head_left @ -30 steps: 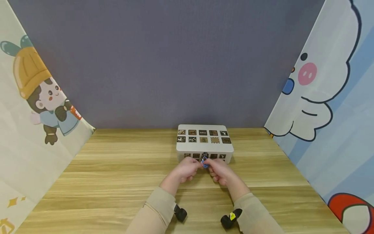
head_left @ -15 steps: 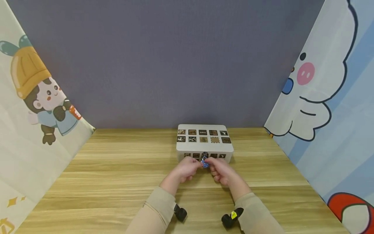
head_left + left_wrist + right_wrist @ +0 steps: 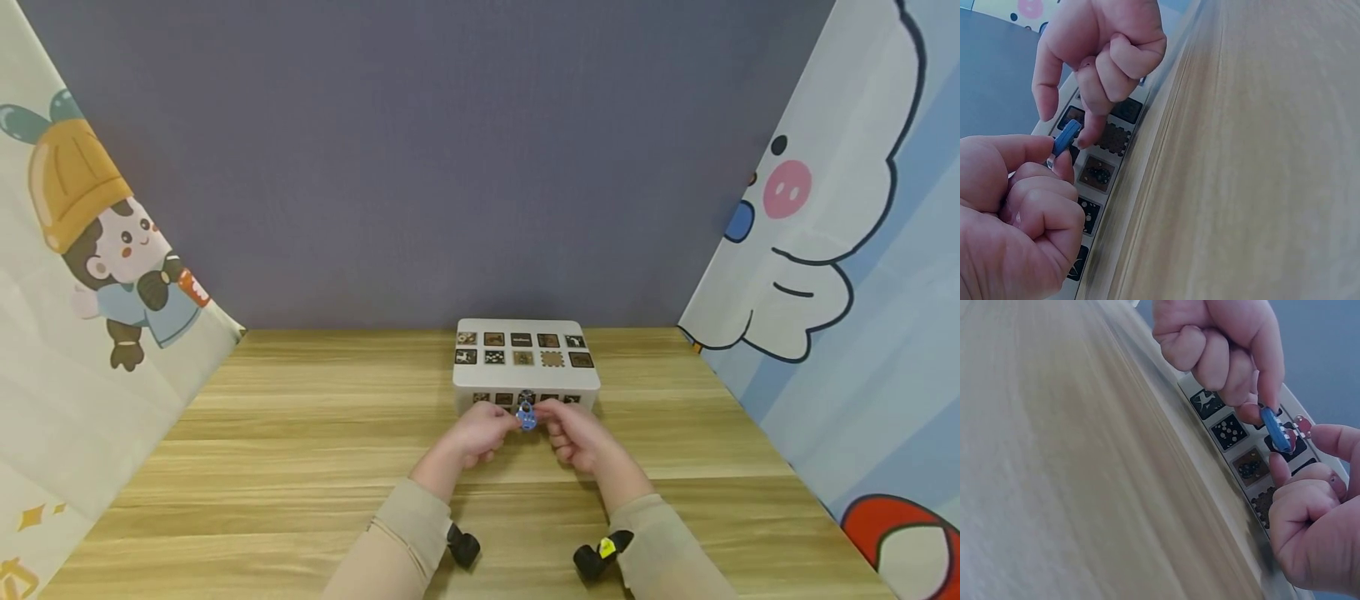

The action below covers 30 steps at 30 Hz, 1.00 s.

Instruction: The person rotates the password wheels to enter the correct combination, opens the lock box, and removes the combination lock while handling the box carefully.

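At the front of a white box (image 3: 525, 377) with small square pictures, a blue padlock (image 3: 527, 418) hangs at the metal clasp (image 3: 527, 396). My left hand (image 3: 480, 430) pinches the padlock's side between thumb and index finger, its other fingers curled in. Just to the right, my right hand (image 3: 576, 435) has thumb and index finger spread apart beside the padlock, with its remaining fingers curled. The right wrist view shows the blue padlock edge-on (image 3: 1276, 429), and a gap lies between the right thumb and index fingertips.
The box stands on a wood-grain table (image 3: 337, 433) near its back edge, before a dark grey panel (image 3: 450, 167). Cartoon-printed sheets (image 3: 862, 333) flank the table on both sides. Black wrist cameras (image 3: 463, 547) sit at both sleeves.
My right hand has drawn slightly to the right, its thumb coming off the padlock's front, so more of the blue face shows. The left hand and box stay in place.
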Each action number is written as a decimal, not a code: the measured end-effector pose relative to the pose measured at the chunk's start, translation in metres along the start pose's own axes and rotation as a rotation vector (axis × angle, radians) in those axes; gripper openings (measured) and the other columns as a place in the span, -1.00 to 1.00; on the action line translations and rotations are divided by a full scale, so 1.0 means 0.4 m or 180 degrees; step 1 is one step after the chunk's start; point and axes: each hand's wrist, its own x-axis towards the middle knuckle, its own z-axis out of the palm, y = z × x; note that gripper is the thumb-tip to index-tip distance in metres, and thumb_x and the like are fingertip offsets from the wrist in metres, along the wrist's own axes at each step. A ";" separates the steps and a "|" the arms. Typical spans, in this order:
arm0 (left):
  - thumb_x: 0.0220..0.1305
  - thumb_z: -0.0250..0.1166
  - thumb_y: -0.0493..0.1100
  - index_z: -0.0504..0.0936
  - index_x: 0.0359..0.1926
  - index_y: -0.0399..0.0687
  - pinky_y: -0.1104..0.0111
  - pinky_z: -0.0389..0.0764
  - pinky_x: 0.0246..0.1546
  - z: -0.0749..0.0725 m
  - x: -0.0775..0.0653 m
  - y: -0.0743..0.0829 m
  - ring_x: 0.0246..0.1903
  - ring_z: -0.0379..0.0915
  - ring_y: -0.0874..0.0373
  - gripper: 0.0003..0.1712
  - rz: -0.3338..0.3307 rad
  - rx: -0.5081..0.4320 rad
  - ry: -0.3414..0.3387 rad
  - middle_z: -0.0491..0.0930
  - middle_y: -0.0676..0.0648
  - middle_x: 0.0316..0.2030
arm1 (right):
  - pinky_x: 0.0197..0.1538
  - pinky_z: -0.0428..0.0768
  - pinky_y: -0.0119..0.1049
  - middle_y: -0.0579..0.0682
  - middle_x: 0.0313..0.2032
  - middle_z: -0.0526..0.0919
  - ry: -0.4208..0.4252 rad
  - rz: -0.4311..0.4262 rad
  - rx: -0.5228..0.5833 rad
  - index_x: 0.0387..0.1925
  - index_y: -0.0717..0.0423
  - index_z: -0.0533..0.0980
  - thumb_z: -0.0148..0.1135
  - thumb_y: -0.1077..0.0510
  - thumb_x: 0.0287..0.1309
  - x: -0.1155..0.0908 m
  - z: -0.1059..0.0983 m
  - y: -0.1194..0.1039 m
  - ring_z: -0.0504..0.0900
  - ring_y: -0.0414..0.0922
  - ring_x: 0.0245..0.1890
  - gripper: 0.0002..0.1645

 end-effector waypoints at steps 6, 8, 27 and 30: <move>0.23 0.22 -0.06 0.65 -0.27 -0.10 0.47 0.18 -0.84 0.000 -0.001 0.001 -0.83 0.06 0.28 -0.79 -0.0004 -0.0006 -0.0009 0.23 0.12 -0.77 | -0.76 0.02 -0.49 -0.24 -0.76 0.18 -0.0046 0.0030 0.0068 -0.26 0.21 0.55 0.18 -0.01 0.16 -0.005 -0.009 -0.008 0.04 -0.32 -0.79 -0.66; 0.23 0.22 -0.06 0.65 -0.26 -0.10 0.47 0.19 -0.84 0.000 -0.001 0.001 -0.83 0.06 0.28 -0.79 -0.0002 -0.0006 -0.0011 0.22 0.12 -0.78 | -0.76 0.02 -0.49 -0.24 -0.76 0.19 -0.0040 0.0053 0.0103 -0.23 0.22 0.54 0.19 0.00 0.16 -0.007 -0.010 -0.010 0.04 -0.32 -0.79 -0.66; 0.24 0.21 -0.08 0.64 -0.23 -0.17 0.47 0.19 -0.83 -0.003 -0.010 0.009 -0.82 0.06 0.28 -0.75 0.0002 -0.0048 -0.0049 0.21 0.12 -0.78 | -0.74 0.00 -0.46 -0.22 -0.77 0.14 -0.0016 -0.0012 -0.0154 -0.22 0.23 0.53 0.20 -0.06 0.13 -0.020 -0.001 -0.021 0.01 -0.29 -0.78 -0.59; 0.25 0.20 -0.08 0.63 -0.22 -0.19 0.48 0.20 -0.81 -0.004 -0.012 0.009 -0.81 0.07 0.28 -0.75 0.0005 -0.0083 -0.0077 0.21 0.12 -0.77 | -0.73 0.02 -0.45 -0.21 -0.78 0.15 0.0019 -0.0046 -0.0284 -0.29 0.22 0.55 0.25 -0.07 0.08 -0.019 0.005 -0.016 0.03 -0.28 -0.78 -0.59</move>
